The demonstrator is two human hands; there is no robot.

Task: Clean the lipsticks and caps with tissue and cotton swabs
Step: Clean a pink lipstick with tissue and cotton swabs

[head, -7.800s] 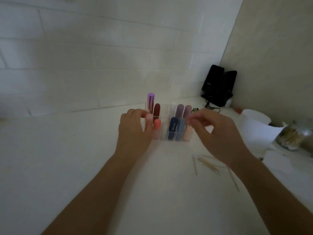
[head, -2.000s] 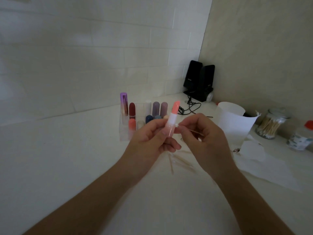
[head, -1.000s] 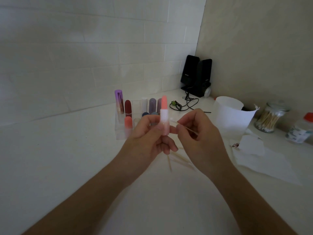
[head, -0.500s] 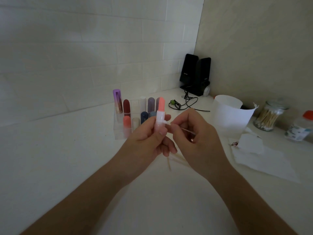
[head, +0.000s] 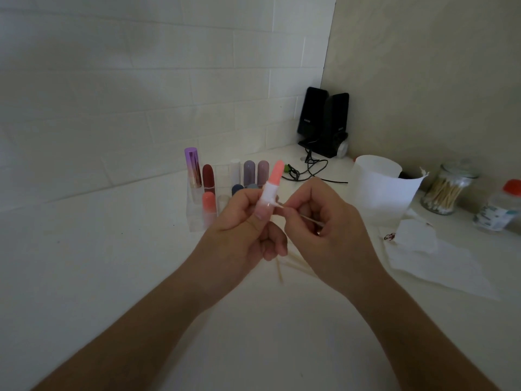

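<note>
My left hand (head: 239, 235) grips an uncapped lipstick (head: 272, 183) upright, its coral bullet above a white collar and pale pink base. My right hand (head: 329, 227) pinches a cotton swab (head: 306, 218), whose tip touches the lipstick's collar. Behind the hands stands a clear organizer (head: 197, 215) holding several capped lipsticks, among them a purple one (head: 193, 170), a dark red one (head: 208, 176) and a coral one (head: 209, 203). Used swabs (head: 293, 265) lie on the counter under my hands.
A white tissue (head: 439, 266) with a crumpled piece on it lies to the right. Behind it stand a white cup (head: 377, 187), a glass jar of cotton swabs (head: 446, 193) and a red-capped bottle (head: 500, 207). Black speakers (head: 324, 125) with cables fill the corner.
The lipstick was taken out of the organizer and uncapped. Over the last second it tilted slightly right, and the swab tip stays at its collar while the view shifted.
</note>
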